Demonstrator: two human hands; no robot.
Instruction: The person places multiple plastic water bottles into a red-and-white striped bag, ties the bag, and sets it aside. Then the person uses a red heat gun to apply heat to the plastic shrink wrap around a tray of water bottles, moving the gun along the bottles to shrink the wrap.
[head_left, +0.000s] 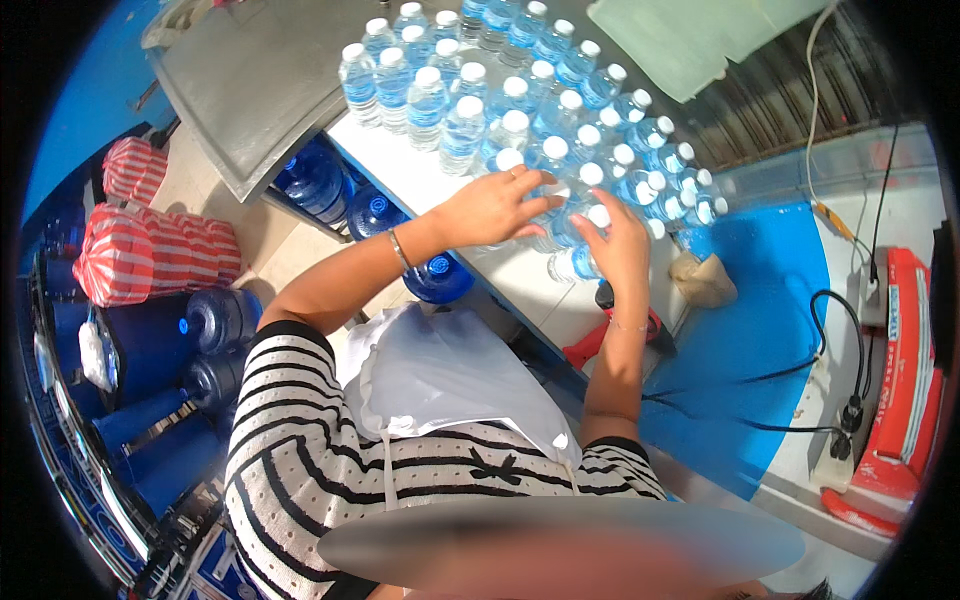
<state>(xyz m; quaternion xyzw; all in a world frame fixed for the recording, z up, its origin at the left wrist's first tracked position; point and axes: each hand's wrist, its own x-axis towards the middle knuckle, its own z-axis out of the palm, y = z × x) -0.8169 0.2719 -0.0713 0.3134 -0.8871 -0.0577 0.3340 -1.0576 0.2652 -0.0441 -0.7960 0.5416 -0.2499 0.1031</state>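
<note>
Many small clear plastic water bottles (460, 135) with white caps and blue labels stand close together on a white tabletop (390, 161). My left hand (495, 206) reaches over the near bottles, palm down, fingers spread beside a white cap (559, 193). Close on its right, my right hand (619, 232) has thumb and index finger on either side of the cap of a near bottle (577, 262); whether it grips that bottle is unclear. The bottles hide parts of each other, and the hands cover some near ones.
Large blue water jugs (439, 277) stand below the table edge; more lie at left near red-and-white striped bags (157, 255). A grey metal sheet (255, 90) is at upper left. At right are a red-and-black tool (592, 341), a tan bundle (703, 279), black cables (765, 367) and a power strip (834, 461).
</note>
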